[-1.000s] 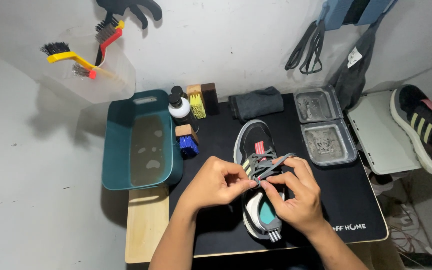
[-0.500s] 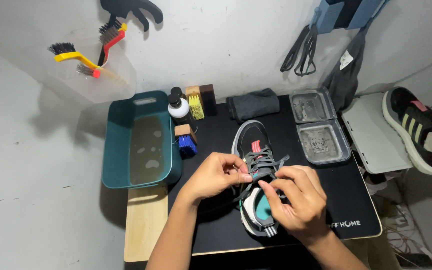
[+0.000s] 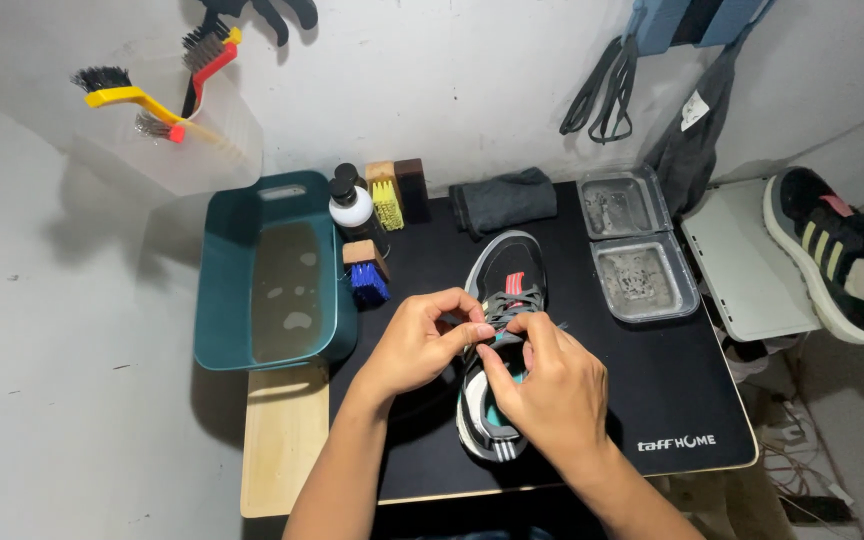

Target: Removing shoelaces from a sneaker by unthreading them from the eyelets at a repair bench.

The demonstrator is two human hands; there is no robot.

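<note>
A black and grey sneaker [image 3: 505, 272] with a teal heel lies toe-away on the black mat [image 3: 652, 390] in the head view. Both hands meet over its middle. My left hand [image 3: 420, 342] pinches a grey shoelace [image 3: 504, 310] at the sneaker's left side, thumb and forefinger closed on it. My right hand [image 3: 547, 390] covers the heel part and pinches the lace too, fingertips touching those of the left hand. The sneaker's tongue and heel opening are hidden under my hands.
A teal tub [image 3: 272, 275] of murky water sits left of the mat. Bottles [image 3: 352, 205] and brushes [image 3: 366, 275] stand behind it, a folded grey cloth [image 3: 505, 200] and two clear trays [image 3: 642, 272] farther right. A second sneaker [image 3: 832, 255] rests on a white shelf at the right.
The view has shifted slightly. My hands have drawn closer together over the laces, fingertips now touching, and they have worked a little toward the sneaker's toe.
</note>
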